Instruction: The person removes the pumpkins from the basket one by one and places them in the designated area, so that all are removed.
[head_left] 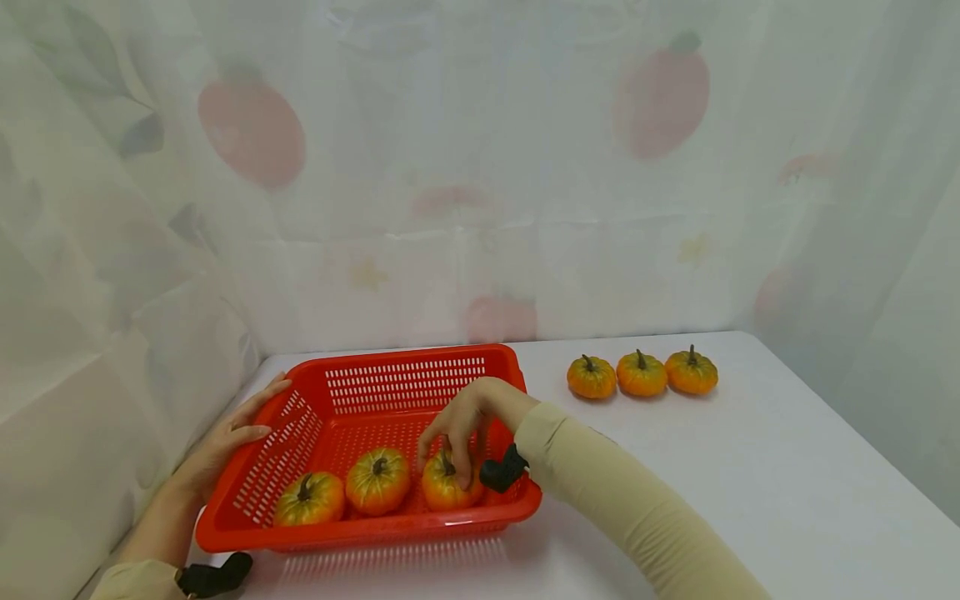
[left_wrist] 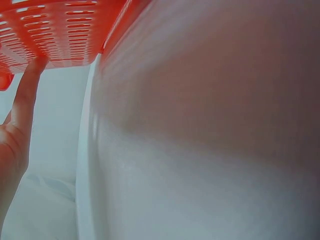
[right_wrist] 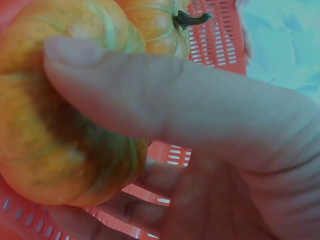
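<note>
A red slotted basket (head_left: 405, 385) sits on the white table. Three small orange pumpkins lie in a row along its near wall. My right hand (head_left: 459, 429) reaches into the basket from above and grips the rightmost pumpkin (head_left: 442, 492); in the right wrist view my thumb (right_wrist: 150, 100) and fingers curl round that pumpkin (right_wrist: 55, 125), with the middle pumpkin (right_wrist: 155, 30) just behind it. The middle pumpkin (head_left: 377, 481) and left pumpkin (head_left: 310, 498) lie untouched. My left hand (head_left: 238, 425) rests flat with straight fingers against the basket's left outer wall (left_wrist: 55, 30); a fingertip (left_wrist: 32, 70) touches it.
Three more small pumpkins (head_left: 641, 374) stand in a row on the table to the right of the basket, near the back. A translucent curtain with fruit prints (head_left: 480, 167) hangs behind and to the left. The table's right edge (head_left: 862, 433) runs diagonally.
</note>
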